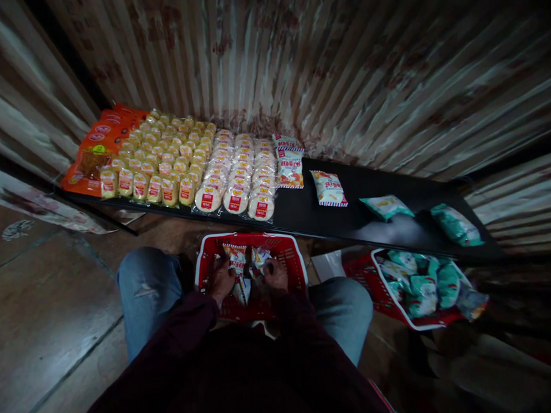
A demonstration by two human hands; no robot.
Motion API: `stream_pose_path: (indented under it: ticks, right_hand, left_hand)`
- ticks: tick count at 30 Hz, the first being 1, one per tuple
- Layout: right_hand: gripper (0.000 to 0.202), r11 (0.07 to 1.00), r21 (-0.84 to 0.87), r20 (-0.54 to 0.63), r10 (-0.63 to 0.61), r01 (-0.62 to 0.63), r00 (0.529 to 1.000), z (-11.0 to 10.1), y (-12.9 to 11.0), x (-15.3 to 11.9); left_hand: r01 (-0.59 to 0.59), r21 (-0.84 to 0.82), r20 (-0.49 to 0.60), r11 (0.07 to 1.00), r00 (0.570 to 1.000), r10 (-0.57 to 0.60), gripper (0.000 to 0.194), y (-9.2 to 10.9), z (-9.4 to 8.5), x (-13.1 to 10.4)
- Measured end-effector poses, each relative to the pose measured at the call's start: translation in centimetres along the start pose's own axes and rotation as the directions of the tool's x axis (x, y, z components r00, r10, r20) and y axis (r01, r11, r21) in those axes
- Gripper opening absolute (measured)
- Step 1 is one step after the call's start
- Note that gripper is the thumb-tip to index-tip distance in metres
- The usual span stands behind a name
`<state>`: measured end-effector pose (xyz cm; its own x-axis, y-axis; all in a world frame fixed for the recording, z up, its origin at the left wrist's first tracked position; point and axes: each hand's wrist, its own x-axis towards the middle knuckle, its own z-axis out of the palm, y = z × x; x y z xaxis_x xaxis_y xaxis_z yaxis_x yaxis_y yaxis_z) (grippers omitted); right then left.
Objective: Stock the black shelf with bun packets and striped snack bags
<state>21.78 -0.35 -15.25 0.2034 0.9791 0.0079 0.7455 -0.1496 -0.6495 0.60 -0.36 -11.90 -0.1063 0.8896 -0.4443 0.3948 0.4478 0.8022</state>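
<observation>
Between my knees stands a red shopping basket with a white rim, with a few snack bags inside. My left hand reaches into it, fingers curled on the edge of a white-and-orange snack bag. On the basket's other side my right hand is closed at a second snack bag, partly hidden by the fingers. Another snack bag lies lower in the basket, between the hands. Above the basket, on the black shelf, are two overlapping bags of the same kind and a single one.
Leftward on the shelf are rows of round wrapped crackers, many small yellow packaged cakes and an orange bag. Two green bags lie at the right. A second red basket holds green bags below. A pleated curtain hangs behind.
</observation>
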Motion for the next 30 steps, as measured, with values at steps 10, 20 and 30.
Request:
stream_pose_path:
  ticks: [10, 20, 30]
  right_hand:
    - [0.047, 0.991, -0.129, 0.007, 0.033, -0.032, 0.999, -0.3, -1.5, -0.3]
    - [0.043, 0.993, -0.115, -0.085, -0.046, 0.036, 0.995, -1.6, -4.2, 0.4]
    - [0.052, 0.939, 0.338, 0.159, -0.120, 0.061, 0.980, -1.7, -6.8, 1.1]
  left_hand:
    - [-0.102, -0.061, -0.062, 0.993, 0.993, 0.098, 0.024, 1.1, -0.7, 0.0]
    - [-0.052, -0.082, -0.116, 0.995, 0.992, 0.043, 0.036, 1.8, -1.9, 1.0]
    - [-0.228, -0.034, 0.134, 0.973, 0.964, 0.230, 0.040, 6.3, -4.2, 0.3]
